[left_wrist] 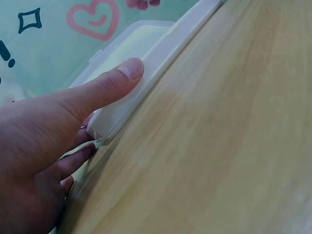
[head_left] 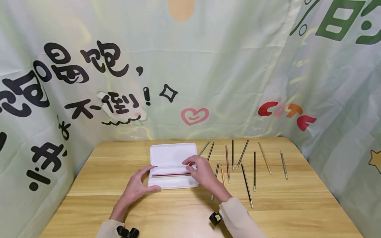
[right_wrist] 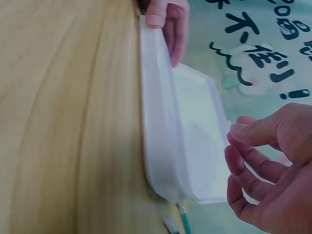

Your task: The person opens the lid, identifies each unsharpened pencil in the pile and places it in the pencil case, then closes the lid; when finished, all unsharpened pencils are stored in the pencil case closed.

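An open white pencil case point(head_left: 173, 182) lies on the table with its lid point(head_left: 173, 154) tilted back. A dark red pencil point(head_left: 169, 174) lies lengthwise inside it, with a yellowish one right beside it. My left hand point(head_left: 136, 186) holds the case's left end, thumb point(left_wrist: 119, 80) on the front rim and fingers round behind the end. Over the case's right end is my right hand point(head_left: 204, 171), its fingers loosely bent and thumb near the index fingertip. Nothing shows between those fingers in the right wrist view.
Several loose pencils lie spread right of the case, among them a black one point(head_left: 247, 185), a dark red one point(head_left: 227, 164) and a natural-wood one point(head_left: 264, 157). A greyish pencil point(head_left: 284, 164) lies farthest right. A printed curtain point(head_left: 232, 82) hangs behind the wooden table point(head_left: 297, 205).
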`<action>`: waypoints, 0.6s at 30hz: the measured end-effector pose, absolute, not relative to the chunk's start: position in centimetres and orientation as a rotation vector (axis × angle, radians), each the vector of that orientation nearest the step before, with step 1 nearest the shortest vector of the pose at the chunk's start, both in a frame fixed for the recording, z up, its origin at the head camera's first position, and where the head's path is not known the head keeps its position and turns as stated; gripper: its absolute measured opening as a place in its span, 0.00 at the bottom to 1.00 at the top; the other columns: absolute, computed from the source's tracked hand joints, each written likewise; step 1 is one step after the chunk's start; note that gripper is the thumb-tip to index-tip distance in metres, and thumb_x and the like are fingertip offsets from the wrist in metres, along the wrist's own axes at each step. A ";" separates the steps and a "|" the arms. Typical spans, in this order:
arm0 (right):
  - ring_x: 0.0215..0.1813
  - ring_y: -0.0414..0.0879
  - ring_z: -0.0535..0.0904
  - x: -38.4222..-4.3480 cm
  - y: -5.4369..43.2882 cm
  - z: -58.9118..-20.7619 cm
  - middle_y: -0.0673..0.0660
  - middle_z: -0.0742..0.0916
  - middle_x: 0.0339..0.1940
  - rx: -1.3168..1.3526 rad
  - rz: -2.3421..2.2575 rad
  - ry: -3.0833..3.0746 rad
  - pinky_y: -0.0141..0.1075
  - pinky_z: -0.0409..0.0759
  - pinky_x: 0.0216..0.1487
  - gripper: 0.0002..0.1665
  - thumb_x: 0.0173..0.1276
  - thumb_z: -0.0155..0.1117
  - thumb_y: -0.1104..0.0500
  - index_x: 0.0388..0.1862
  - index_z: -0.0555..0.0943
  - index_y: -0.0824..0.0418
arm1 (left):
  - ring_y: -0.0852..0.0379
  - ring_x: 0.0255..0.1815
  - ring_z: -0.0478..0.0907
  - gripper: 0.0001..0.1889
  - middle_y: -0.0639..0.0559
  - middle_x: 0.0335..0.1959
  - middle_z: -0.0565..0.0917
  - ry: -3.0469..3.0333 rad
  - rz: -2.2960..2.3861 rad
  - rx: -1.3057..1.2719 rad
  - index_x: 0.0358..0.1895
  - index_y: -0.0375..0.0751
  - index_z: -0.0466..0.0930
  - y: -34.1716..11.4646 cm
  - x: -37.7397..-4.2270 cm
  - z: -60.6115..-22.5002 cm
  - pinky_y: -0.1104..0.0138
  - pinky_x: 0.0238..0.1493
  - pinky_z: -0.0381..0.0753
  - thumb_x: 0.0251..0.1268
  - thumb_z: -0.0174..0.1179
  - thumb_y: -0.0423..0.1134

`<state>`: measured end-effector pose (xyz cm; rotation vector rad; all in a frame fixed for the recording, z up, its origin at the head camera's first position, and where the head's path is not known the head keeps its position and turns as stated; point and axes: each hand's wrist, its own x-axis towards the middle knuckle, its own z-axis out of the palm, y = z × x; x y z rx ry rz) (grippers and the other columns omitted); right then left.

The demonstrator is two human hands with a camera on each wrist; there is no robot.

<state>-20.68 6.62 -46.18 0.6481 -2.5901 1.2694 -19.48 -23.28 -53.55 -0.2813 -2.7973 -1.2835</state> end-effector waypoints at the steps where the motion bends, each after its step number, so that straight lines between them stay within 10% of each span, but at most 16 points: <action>1: 0.42 0.45 0.83 -20.5 7.0 -46.0 0.52 0.89 0.39 0.647 1.268 -2.578 0.44 0.83 0.44 0.10 0.66 0.70 0.72 0.43 0.89 0.62 | 0.30 0.68 0.69 0.48 0.34 0.70 0.73 -2.796 -1.285 -0.283 0.70 0.59 0.75 -23.3 -19.5 -53.5 0.33 0.63 0.67 0.38 0.84 0.60; 18: 0.40 0.44 0.84 -18.2 13.9 -44.3 0.55 0.89 0.42 0.510 1.213 -2.496 0.35 0.82 0.35 0.13 0.65 0.72 0.71 0.46 0.88 0.60 | 0.29 0.68 0.69 0.49 0.34 0.70 0.73 -2.804 -1.261 -0.291 0.70 0.58 0.75 -23.3 -19.4 -53.5 0.31 0.63 0.67 0.38 0.83 0.61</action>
